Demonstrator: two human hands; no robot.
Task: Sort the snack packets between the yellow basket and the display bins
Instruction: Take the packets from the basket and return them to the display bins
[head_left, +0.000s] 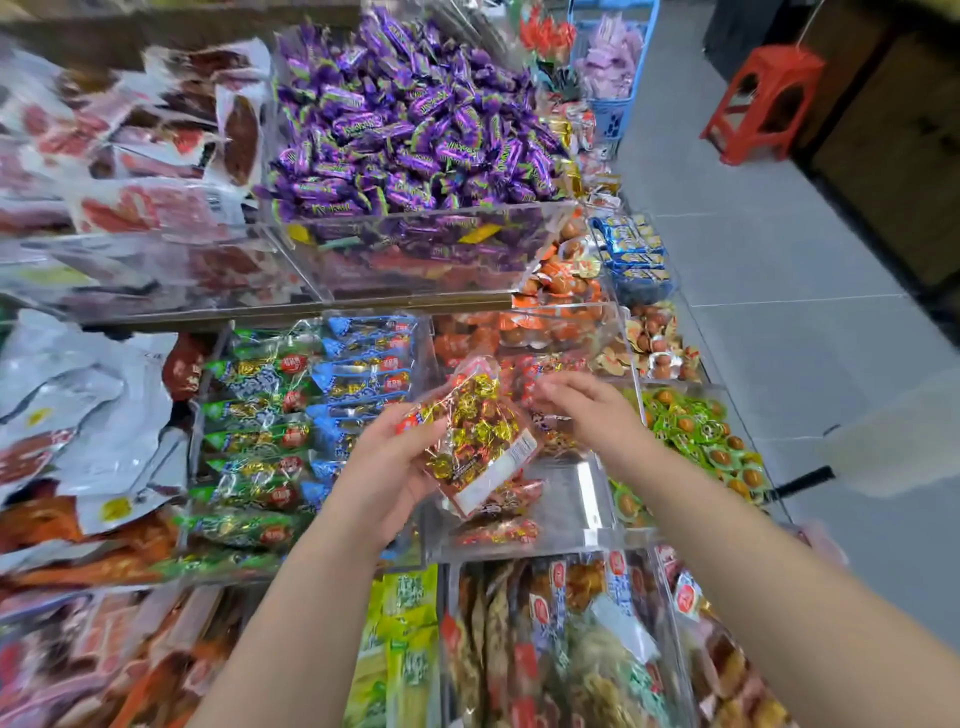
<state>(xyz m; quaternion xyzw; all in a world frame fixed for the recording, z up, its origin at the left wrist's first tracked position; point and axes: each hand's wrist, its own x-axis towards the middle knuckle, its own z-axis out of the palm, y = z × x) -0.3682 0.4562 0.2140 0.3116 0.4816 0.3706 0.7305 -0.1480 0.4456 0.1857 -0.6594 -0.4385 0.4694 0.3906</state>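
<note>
Clear plastic pkt of gold-and-red wrapped snacks (470, 436) is clasped in left grip (384, 467); right grip (587, 410) is spread loose & empty just beside it, above clear acrylic bin (587, 493).

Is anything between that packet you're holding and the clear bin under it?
Nothing visible. The left hand holds the red-and-gold packet over the open-topped clear bin; the right hand hovers beside, not beneath.

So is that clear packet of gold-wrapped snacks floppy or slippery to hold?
Probably floppy: the clear packet bulges unevenly around loose lumps. Its glossy film looks slippery. Likely light, since the left hand holds it by one edge.
</note>
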